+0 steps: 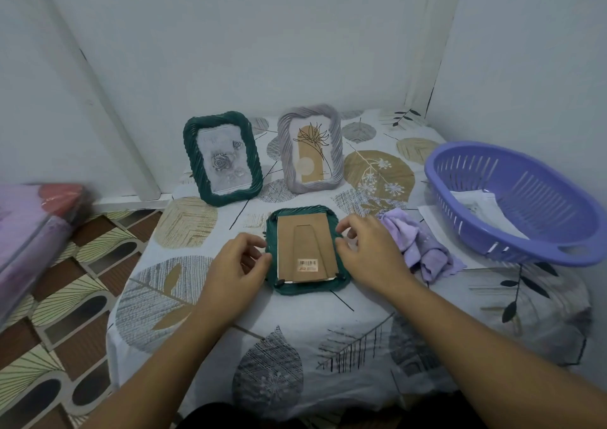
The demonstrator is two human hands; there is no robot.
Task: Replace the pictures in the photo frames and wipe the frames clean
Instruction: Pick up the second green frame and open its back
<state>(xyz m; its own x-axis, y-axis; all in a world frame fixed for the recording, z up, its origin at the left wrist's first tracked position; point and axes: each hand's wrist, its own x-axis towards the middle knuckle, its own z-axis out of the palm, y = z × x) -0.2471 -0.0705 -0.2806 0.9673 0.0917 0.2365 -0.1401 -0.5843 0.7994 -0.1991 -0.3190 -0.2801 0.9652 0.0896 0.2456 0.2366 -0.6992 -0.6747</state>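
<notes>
Far left: upright dark green twisted-rope photo frame (223,158), long axis vertical, grey rose print facing near. Centre, near: left hand (237,266), fingers curled, pinching the left rim of a second dark green rope-textured frame (303,248) lying face down on the leaf-printed tablecloth (295,323), long axis running near to far, brown cardboard backing (307,248) with barcode label uppermost. Right hand (368,251), fingertips curled on its right rim. Far centre: upright lilac rope-textured frame (310,147). Right: crumpled lilac cloth (417,244); slotted purple oval plastic basket (512,201) holding white papers.
</notes>
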